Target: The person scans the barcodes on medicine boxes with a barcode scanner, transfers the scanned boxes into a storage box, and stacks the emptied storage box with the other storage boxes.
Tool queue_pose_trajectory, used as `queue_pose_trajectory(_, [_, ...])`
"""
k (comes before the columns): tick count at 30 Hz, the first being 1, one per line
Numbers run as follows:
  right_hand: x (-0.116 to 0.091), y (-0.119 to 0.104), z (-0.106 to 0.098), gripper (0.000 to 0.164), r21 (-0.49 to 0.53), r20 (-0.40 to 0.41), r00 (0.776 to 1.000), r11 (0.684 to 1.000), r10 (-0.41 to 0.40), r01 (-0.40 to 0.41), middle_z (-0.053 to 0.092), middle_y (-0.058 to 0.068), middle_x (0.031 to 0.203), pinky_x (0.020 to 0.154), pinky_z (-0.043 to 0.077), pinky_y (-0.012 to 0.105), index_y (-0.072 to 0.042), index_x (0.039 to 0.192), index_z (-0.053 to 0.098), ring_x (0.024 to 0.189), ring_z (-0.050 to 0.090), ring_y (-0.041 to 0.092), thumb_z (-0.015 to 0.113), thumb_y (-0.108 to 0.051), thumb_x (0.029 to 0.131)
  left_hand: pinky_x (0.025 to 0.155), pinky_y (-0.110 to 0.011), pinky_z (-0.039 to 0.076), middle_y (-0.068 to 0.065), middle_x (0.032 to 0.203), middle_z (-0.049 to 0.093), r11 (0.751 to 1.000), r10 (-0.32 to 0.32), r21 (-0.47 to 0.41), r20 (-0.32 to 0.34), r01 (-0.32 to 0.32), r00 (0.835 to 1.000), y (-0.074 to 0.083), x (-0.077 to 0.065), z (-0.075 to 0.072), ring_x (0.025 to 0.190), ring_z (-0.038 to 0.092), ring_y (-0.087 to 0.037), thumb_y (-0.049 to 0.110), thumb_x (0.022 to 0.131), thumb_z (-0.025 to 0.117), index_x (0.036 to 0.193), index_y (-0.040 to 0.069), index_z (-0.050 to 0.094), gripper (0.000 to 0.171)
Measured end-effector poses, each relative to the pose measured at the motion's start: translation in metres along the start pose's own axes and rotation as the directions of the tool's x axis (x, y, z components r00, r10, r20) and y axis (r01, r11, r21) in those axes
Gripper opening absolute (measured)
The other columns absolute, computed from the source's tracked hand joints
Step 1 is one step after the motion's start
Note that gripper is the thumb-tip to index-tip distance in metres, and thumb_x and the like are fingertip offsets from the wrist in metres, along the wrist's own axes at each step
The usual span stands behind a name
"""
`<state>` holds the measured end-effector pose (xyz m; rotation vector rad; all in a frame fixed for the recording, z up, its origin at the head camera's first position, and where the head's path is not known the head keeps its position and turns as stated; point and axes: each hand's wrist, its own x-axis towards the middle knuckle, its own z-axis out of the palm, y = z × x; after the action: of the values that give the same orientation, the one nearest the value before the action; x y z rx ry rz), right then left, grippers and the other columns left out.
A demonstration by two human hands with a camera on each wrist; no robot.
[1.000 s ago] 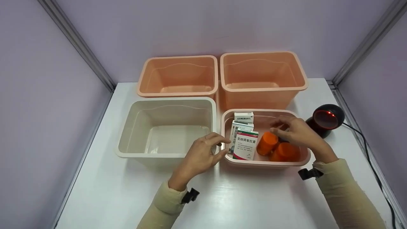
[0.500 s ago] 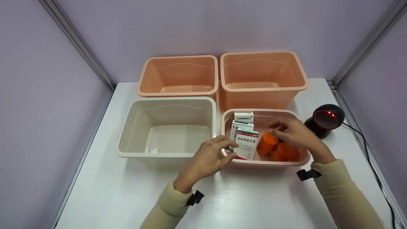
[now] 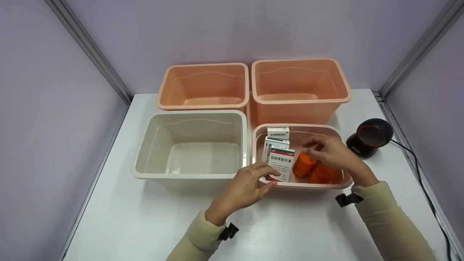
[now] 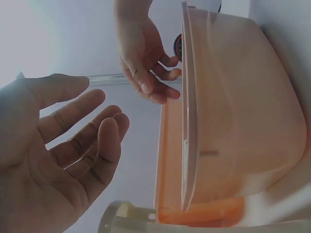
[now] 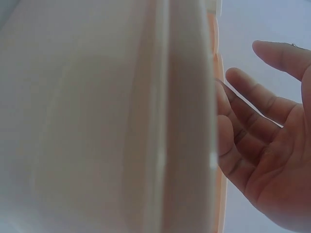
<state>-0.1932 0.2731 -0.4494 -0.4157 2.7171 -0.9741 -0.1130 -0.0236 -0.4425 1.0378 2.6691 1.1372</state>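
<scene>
Two hands hang over the pink bin (image 3: 301, 186): the left hand (image 3: 250, 184) above its front left corner, thumb and fingers spread and slightly bent, the right hand (image 3: 331, 154) above its right half, thumb apart from loosely curved fingers. Each sleeve (image 3: 391, 217) bears a black clip (image 3: 348, 199) near the wrist. Below the right hand, in the bin's front right part, sit a left bottle (image 3: 304, 165) and a right bottle (image 3: 324, 174), both orange; I cannot tell whether the fingertips touch either. Along the bin's left wall three cartons stand in a row: the front carton (image 3: 282, 162), banded green and red, partly behind the left fingers; the middle carton (image 3: 270, 146); and the back carton (image 3: 278, 133) in the back left corner. The pink bin occupies the right half of the tabletop (image 3: 286, 224); just beside it, toward the left edge, is the white bin (image 3: 188, 176). By the back edge are two orange bins (image 3: 301, 102) side by side. Near the right edge stands a black scanner (image 3: 374, 133), its cord (image 3: 418, 177) trailing along that edge.
</scene>
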Motion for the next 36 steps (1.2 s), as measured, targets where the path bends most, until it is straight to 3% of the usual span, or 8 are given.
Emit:
queue_pose_trajectory(9, [0.006, -0.001, 0.008, 0.027, -0.032, -0.037, 0.998, 0.998, -0.056, 0.054, 0.07, 0.005, 0.105, 0.078, 0.054, 0.03, -0.011, 0.113, 0.071, 0.09, 0.063, 0.021, 0.068, -0.032, 0.095, 0.093, -0.028, 0.053, 0.005, 0.114, 0.068, 0.992, 0.012, 0.125, -0.032, -0.008, 0.999, -0.002, -0.001, 0.014, 0.108, 0.065, -0.012, 0.027, 0.097, 0.066, 0.116, 0.019, 0.071, 0.022])
queue_pose_trajectory(14, [0.009, -0.002, 0.012, 0.022, -0.015, -0.055, 0.995, 0.996, -0.089, 0.088, 0.072, 0.004, 0.1, 0.073, 0.053, 0.026, -0.011, 0.108, 0.073, 0.086, 0.064, 0.019, 0.07, -0.026, 0.093, 0.091, -0.028, 0.052, 0.006, 0.113, 0.067, 0.993, -0.042, 0.107, -0.027, 0.045, 0.999, -0.003, -0.001, 0.021, 0.107, 0.064, -0.01, 0.027, 0.096, 0.067, 0.116, 0.021, 0.072, 0.021])
queue_pose_trajectory(19, [0.011, -0.006, 0.015, 0.017, 0.005, -0.047, 0.997, 0.998, -0.066, 0.066, 0.073, 0.003, 0.098, 0.069, 0.055, 0.024, -0.013, 0.106, 0.073, 0.08, 0.066, 0.017, 0.071, -0.024, 0.092, 0.088, -0.026, 0.052, 0.007, 0.112, 0.066, 0.992, -0.082, 0.09, -0.023, 0.083, 0.996, -0.005, -0.002, 0.024, 0.103, 0.065, -0.01, 0.027, 0.096, 0.067, 0.115, 0.024, 0.072, 0.019])
queue_pose_trajectory(30, [0.014, -0.01, 0.02, 0.021, -0.033, -0.029, 0.998, 0.998, -0.048, 0.047, 0.074, 0.004, 0.099, 0.074, 0.053, 0.03, -0.014, 0.11, 0.074, 0.083, 0.065, 0.02, 0.07, -0.024, 0.092, 0.09, -0.025, 0.053, 0.004, 0.111, 0.066, 0.996, -0.091, 0.017, -0.043, 0.092, 0.995, -0.013, -0.004, 0.03, 0.102, 0.068, -0.016, 0.019, 0.095, 0.068, 0.11, 0.02, 0.074, 0.016])
queue_pose_trajectory(36, [0.017, -0.011, 0.023, 0.019, -0.015, -0.015, 0.999, 0.999, -0.032, 0.032, 0.074, 0.005, 0.1, 0.076, 0.053, 0.032, -0.012, 0.109, 0.073, 0.086, 0.065, 0.023, 0.069, -0.02, 0.092, 0.09, -0.024, 0.052, 0.004, 0.11, 0.066, 0.996, -0.087, 0.011, -0.056, 0.088, 0.995, -0.018, -0.004, 0.033, 0.102, 0.067, -0.013, 0.017, 0.095, 0.067, 0.109, 0.02, 0.074, 0.015])
